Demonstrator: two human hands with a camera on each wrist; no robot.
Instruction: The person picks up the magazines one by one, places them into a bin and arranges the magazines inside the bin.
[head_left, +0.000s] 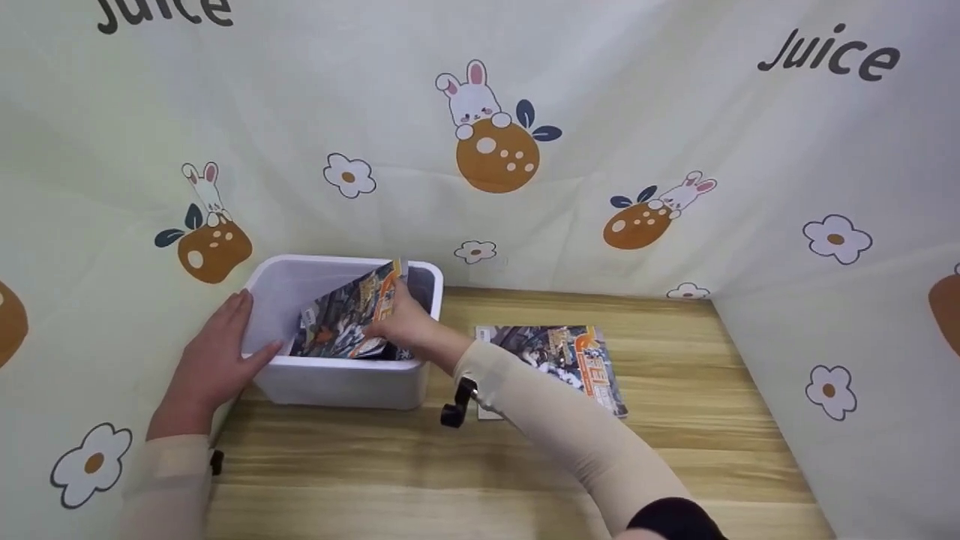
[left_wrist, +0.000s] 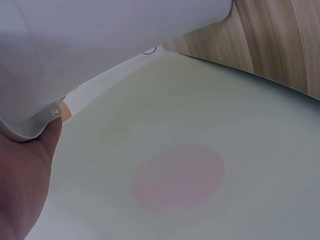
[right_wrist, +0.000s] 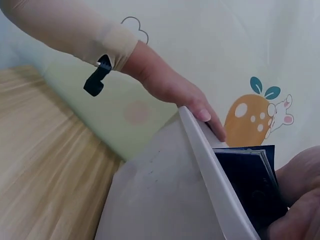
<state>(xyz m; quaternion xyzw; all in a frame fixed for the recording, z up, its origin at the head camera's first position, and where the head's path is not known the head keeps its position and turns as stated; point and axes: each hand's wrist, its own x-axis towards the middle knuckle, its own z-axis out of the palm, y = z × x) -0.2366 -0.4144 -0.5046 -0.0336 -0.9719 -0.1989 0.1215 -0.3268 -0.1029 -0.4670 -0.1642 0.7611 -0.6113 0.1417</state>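
A white plastic box (head_left: 341, 382) stands on the wood-grain table. My left hand (head_left: 214, 356) rests at its near left corner, fingers straight along the left rim and thumb over the front rim. With thumb in front and fingers behind, my right hand (head_left: 409, 319) grips a colourful magazine (head_left: 341, 319), which slants down into the box. In the right wrist view the dark back of the magazine (right_wrist: 245, 185) and its page edges stand above the rim. Dark printed material (head_left: 424, 285) shows behind that hand inside the box. The box's lower interior is hidden.
A similar magazine (head_left: 559, 360) lies flat on the table (head_left: 675, 420) right of the box, partly covered by my right sleeve (head_left: 555, 420). A pale cloth (head_left: 570, 225) printed with rabbits, oranges and flowers encloses the back and both sides.
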